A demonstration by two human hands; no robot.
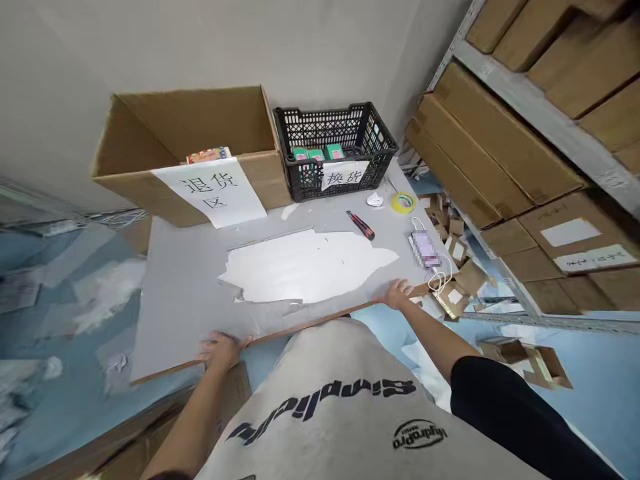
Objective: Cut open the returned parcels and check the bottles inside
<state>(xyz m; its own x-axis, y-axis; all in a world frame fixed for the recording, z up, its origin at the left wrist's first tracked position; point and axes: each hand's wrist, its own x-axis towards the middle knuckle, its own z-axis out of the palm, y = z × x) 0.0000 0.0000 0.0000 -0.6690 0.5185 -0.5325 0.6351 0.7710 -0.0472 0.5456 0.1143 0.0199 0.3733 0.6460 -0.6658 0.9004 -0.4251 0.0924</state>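
Both hands rest on the front edge of a grey tabletop point(175, 280). My left hand point(223, 349) lies at the left part of the edge, thumb spread to the right, holding nothing. Farther right along the same edge, my right hand point(397, 293) lies with its fingers apart, also without an object. Between and beyond them is a ragged white patch point(300, 267) on the tabletop. A red and black utility knife point(361, 225) lies behind the patch. Nearest my right hand is a phone point(425, 248), its screen blurred, with a white cable point(440, 280) attached.
A cardboard box point(277, 177) and a black plastic crate point(295, 183) holding small green boxes point(334, 151) stand at the back. Yellow tape point(403, 202) and crumpled paper point(375, 199) lie near the crate. Shelves of cartons point(490, 147) rise at right. Boxes point(525, 360) litter the floor.
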